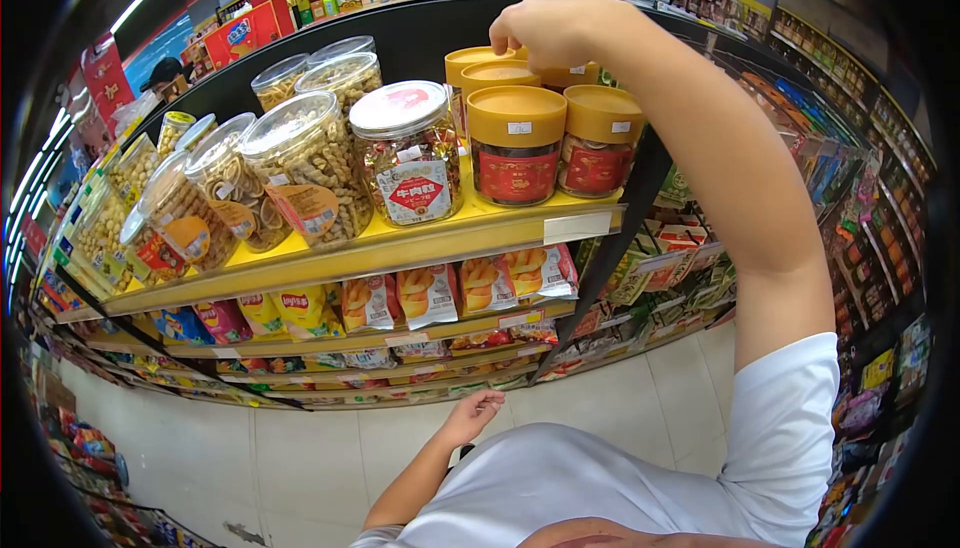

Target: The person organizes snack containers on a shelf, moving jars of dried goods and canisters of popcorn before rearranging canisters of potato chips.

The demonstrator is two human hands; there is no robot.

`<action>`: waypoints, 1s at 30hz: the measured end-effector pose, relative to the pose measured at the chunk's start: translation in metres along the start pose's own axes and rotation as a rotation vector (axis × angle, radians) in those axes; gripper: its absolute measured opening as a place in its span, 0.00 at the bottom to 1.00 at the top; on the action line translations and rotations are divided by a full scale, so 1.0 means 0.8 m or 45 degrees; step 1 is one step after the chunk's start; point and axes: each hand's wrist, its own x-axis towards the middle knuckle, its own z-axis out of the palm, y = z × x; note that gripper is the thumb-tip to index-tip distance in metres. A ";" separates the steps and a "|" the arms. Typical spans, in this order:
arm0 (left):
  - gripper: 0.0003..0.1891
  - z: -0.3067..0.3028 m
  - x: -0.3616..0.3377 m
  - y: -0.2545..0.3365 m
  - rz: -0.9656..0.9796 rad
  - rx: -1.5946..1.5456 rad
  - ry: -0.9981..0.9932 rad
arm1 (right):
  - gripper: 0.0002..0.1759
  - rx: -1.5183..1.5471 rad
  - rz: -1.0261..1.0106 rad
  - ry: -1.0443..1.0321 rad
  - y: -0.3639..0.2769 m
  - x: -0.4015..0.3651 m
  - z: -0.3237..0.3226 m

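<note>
The far yellow-lidded jar (468, 60) stands in the back row at the right end of the top shelf (380, 256). The right hand (550, 36) is over it, fingers bent downward at its lid; whether they grip it cannot be told. Nearer stand two red-labelled jars (515, 148) with yellow lids. To their left is a white-lidded jar (408, 153), then clear snack tubs (310, 168). Snack bags (428, 293) fill the shelf below. The left hand (472, 418), loosely open and empty, hangs low above the floor (310, 453).
</note>
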 end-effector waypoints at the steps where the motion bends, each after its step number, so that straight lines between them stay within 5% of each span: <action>1: 0.16 -0.002 0.001 -0.002 0.011 -0.014 -0.001 | 0.24 0.013 -0.014 -0.036 0.000 0.007 0.007; 13: 0.16 -0.012 0.002 -0.009 0.002 -0.045 -0.058 | 0.12 0.025 -0.128 -0.121 0.003 0.024 0.016; 19: 0.16 -0.014 -0.006 0.000 -0.044 0.000 -0.059 | 0.21 -0.088 -0.016 -0.153 0.013 0.004 0.000; 30: 0.16 0.001 -0.008 -0.009 -0.060 -0.050 -0.011 | 0.19 -0.296 0.297 -0.233 0.048 0.018 0.010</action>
